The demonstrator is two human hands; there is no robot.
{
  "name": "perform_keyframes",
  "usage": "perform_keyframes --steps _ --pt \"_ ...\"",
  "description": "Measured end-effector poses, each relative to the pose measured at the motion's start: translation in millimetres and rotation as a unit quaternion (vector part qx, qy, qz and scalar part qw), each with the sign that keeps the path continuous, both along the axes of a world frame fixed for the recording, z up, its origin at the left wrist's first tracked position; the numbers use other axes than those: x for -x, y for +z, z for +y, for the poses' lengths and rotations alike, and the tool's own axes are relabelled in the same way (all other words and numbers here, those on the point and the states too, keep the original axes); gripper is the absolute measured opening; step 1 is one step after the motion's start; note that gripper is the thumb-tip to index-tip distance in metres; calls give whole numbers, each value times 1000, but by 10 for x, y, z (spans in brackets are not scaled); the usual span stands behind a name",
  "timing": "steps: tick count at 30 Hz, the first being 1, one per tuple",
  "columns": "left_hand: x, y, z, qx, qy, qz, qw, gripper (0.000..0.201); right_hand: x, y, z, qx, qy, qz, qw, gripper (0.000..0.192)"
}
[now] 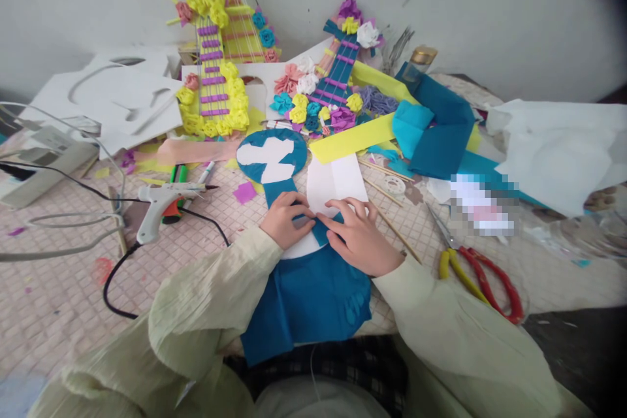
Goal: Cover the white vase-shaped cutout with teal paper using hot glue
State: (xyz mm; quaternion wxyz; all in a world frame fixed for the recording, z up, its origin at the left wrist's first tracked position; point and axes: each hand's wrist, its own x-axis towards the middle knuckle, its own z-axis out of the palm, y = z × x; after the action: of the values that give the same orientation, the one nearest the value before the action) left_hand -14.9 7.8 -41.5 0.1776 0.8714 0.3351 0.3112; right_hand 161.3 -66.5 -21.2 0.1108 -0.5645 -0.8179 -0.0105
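In front of me lies a cut-out of white card partly wrapped in dark blue crepe paper (318, 297), with a round end (296, 160) facing away from me. White card shows through the paper on that disc. My left hand (289, 219) has its curled fingers and thumb on the paper at the narrow middle. From the other side, my right hand (360, 238) grips the same paper edge with thumb and index finger, its other fingers bent above. The two hands' fingertips nearly meet. A folded white sheet (337, 179) lies just behind the right hand.
At left rests a white glue gun (157, 206) with a black cord. Red and yellow handled scissors (475, 268) lie at right. Paper-flowered guitar shapes, one yellow (213, 78) and one blue (337, 75), stand at the back. A yellow strip (353, 137) and wooden sticks (386, 173) lie nearby.
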Motion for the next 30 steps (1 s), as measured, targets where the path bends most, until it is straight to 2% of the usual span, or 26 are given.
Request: perform_keyframes --steps 6,11,30 --pt "9 -7 3 -25 -16 -5 1000 13 -24 19 -9 7 31 -30 999 34" --pt "7 -24 15 -14 -14 -15 1000 11 -52 21 -14 3 61 -47 997 34" --pt "-2 -37 28 6 -5 -11 1000 4 -1 14 -254 -3 74 -64 995 33"
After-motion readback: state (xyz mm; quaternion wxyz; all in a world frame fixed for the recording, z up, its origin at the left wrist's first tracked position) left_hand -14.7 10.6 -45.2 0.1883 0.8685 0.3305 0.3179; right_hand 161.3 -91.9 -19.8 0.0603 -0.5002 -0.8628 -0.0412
